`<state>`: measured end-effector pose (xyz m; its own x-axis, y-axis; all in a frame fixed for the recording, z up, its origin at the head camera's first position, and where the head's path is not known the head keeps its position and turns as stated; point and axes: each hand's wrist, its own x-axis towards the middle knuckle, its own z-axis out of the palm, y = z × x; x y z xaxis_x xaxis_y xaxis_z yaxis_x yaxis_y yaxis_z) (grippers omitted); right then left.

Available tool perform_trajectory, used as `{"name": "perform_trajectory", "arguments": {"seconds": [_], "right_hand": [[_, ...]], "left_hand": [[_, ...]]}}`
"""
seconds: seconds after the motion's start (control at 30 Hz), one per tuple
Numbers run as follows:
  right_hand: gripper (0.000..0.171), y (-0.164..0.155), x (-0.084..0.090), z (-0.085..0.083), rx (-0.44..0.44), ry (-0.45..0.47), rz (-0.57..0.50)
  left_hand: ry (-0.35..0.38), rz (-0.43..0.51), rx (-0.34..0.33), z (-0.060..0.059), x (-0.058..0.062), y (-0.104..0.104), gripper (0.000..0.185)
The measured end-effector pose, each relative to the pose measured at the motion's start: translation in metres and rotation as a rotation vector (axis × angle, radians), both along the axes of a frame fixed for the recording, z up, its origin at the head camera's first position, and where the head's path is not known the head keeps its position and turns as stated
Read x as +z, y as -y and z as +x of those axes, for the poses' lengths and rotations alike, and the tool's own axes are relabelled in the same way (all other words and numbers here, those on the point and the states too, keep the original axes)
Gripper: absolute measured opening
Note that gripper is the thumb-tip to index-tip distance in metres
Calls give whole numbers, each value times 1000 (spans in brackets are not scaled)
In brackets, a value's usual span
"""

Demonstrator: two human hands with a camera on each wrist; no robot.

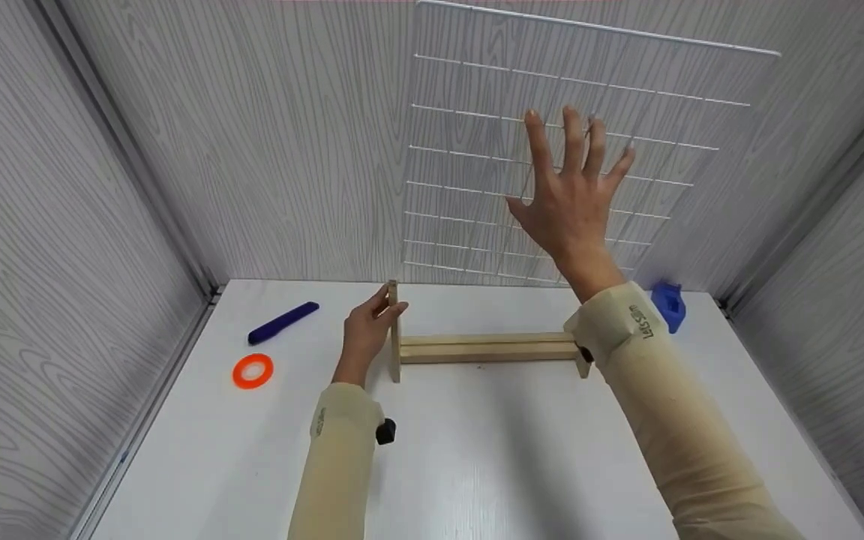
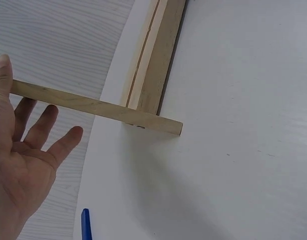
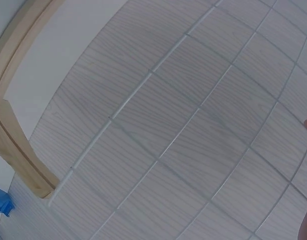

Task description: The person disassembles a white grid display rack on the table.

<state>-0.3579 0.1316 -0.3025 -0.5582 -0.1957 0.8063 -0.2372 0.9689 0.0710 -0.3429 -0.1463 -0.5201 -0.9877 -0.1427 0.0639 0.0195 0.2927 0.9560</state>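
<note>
Head view shows the left hand [image 1: 367, 328] with straight fingers against the upright end of the wooden stand [image 1: 477, 347] on the table [image 1: 477, 465], while the right hand [image 1: 571, 196] spreads wide before the wire grid [image 1: 477, 135]. Left wrist view adds a blue pen [image 2: 85, 225]. Right wrist view shows mostly grid; the fingertip perhaps touches it.

Bright, even light falls from above, leaving only soft, pale shadows on the white desk [image 1: 477, 450] beneath the arms and the wooden stand [image 1: 484, 349]. No glare shows. Both wrist views bend straight lines strongly toward their edges; focus stays reasonably sharp.
</note>
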Motion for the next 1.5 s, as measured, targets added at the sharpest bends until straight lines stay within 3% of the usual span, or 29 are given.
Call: {"name": "perform_trajectory", "arguments": {"seconds": [0.33, 0.93, 1.23, 1.4, 1.5], "right_hand": [[114, -9, -7, -1, -16, 25, -6], [113, -28, -29, -4, -24, 100, -38], [114, -33, -37, -5, -44, 121, -36], [115, -37, -41, -6, -51, 113, -34], [116, -39, -44, -5, -52, 108, -31]], "left_hand": [[-28, 24, 76, 2, -5, -4, 67], [-98, 28, 198, 20, -9, -8, 63], [-175, -7, 259, 28, -10, -11, 65], [-181, -6, 254, 33, -8, -12, 65], [-133, -32, 211, 34, -6, -9, 66]]}}
